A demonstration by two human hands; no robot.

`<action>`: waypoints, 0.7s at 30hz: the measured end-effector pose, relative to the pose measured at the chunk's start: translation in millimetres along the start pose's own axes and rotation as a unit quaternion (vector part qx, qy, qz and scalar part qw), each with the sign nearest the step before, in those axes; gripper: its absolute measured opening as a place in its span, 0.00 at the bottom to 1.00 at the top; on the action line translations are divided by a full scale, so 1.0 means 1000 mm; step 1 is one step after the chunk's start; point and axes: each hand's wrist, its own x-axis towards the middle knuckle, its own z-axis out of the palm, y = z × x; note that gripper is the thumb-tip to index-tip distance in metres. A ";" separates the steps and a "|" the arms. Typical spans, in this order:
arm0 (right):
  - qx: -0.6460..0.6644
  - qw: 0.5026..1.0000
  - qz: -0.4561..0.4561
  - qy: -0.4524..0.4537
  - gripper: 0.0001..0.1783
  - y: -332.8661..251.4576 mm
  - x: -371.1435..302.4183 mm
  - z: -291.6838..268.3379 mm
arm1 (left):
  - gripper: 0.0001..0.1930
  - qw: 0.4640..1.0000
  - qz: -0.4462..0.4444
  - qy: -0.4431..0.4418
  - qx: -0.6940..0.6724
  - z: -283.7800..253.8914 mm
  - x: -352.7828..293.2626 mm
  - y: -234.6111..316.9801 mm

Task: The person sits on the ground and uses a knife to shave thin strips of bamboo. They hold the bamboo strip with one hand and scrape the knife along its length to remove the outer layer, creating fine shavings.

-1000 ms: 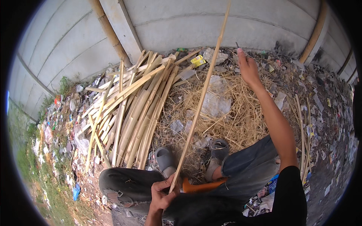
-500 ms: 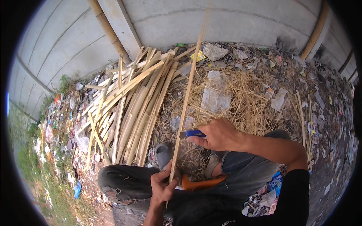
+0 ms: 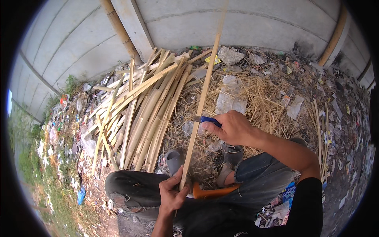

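A long, pale bamboo strip (image 3: 204, 93) slants up and away from my lap. Near its lower end, my left hand (image 3: 173, 192) is closed round it, thumb and fingers on either side. My right hand (image 3: 233, 128) grips the blue handle of a knife (image 3: 210, 121). The short blade lies against the strip's right edge, about midway along its visible length. Under the strip, near my left knee, sits a grey shoe (image 3: 174, 161). An orange curved object (image 3: 216, 192) lies between my crossed legs, partly hidden.
A pile of split bamboo (image 3: 144, 118) lies ahead to the left. Straw-like shavings (image 3: 262, 110) and a whitish slab (image 3: 231, 96) cover the ground ahead. Beyond stands a grey panel wall (image 3: 244, 27) with bamboo poles (image 3: 118, 29). Litter is strewn all around.
My right hand has slid the knife forward along the strip, away from my left hand. My left hand keeps its hold. The whole view has shifted slightly.
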 end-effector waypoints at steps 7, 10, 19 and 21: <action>-0.074 0.985 -0.146 -0.046 0.39 -0.012 -0.042 0.045 | 0.31 1.000 0.002 -0.017 0.000 0.007 0.005 0.005; -0.032 0.998 -0.046 -0.024 0.43 -0.001 -0.013 0.023 | 0.32 1.000 0.015 -0.013 0.021 0.003 0.003 0.015; -0.090 0.987 -0.128 -0.020 0.42 -0.004 -0.021 0.036 | 0.34 0.990 0.067 -0.023 0.125 -0.008 0.005 -0.004; -0.010 1.000 -0.027 0.010 0.43 0.021 0.002 0.021 | 0.35 0.987 0.058 -0.032 0.143 -0.010 0.004 0.001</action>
